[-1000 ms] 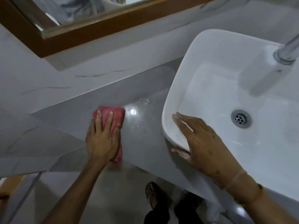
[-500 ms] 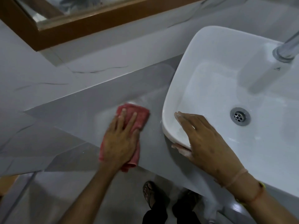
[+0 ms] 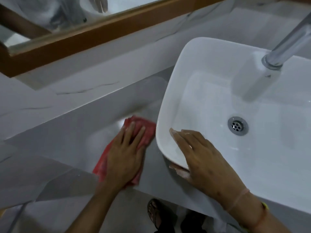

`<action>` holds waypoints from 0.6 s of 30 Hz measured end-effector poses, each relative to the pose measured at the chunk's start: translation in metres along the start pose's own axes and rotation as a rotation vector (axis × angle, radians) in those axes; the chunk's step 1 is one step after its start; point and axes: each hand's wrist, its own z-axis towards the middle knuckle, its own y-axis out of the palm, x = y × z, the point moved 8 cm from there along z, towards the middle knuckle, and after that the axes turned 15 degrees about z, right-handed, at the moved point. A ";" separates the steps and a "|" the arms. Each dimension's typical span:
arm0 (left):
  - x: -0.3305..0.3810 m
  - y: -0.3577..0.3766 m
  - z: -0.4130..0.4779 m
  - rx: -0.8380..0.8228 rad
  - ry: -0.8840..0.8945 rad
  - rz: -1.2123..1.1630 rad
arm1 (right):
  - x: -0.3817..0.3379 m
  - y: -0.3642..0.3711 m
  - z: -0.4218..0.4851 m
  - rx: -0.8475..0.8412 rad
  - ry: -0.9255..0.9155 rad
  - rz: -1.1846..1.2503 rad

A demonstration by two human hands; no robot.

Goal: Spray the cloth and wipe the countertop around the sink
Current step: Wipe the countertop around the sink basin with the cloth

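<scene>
Left hand (image 3: pixel 125 158) is spread flat, fingers apart, pressing the red cloth (image 3: pixel 143 132) onto the grey tabletop (image 3: pixel 67 140) near its front edge. The cloth's far corner looks like it's touching the white sink (image 3: pixel 168 101), a bit blurry though. Right hand (image 3: pixel 204 158) lies open over the sink's near-left corner, thumb under the rim.

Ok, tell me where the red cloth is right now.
In the head view, the red cloth lies flat on the grey countertop under the left hand, just left of the white sink.
</scene>
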 end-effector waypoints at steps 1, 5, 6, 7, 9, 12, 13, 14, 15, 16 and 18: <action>-0.012 0.004 -0.008 -0.027 -0.003 0.017 | -0.001 0.000 0.000 0.001 -0.001 -0.004; -0.042 0.000 0.063 -0.028 -0.111 0.094 | 0.000 0.003 0.001 -0.017 -0.010 -0.018; -0.042 -0.005 0.088 -0.020 -0.174 0.058 | 0.000 0.004 0.000 -0.022 -0.004 -0.021; -0.038 -0.009 0.108 -0.030 -0.231 0.001 | 0.001 0.004 0.000 -0.025 -0.003 -0.022; -0.018 -0.012 0.119 -0.042 -0.288 -0.118 | 0.001 0.004 0.001 -0.027 -0.008 -0.017; 0.030 -0.024 0.058 0.074 -0.153 -0.195 | 0.000 0.005 0.000 -0.039 0.003 -0.001; 0.038 -0.024 0.031 0.109 -0.105 -0.223 | 0.000 0.004 0.000 -0.032 0.004 0.002; 0.041 -0.018 0.005 0.096 -0.062 -0.189 | 0.000 0.004 0.000 -0.030 -0.001 0.008; 0.038 -0.009 -0.016 0.063 -0.018 -0.121 | 0.000 0.004 0.001 -0.029 -0.005 0.015; 0.028 0.001 -0.032 0.020 0.016 -0.039 | 0.000 0.003 0.001 -0.022 -0.006 0.021; -0.020 0.011 -0.036 -0.033 -0.057 0.056 | 0.000 0.001 0.000 -0.006 -0.007 0.024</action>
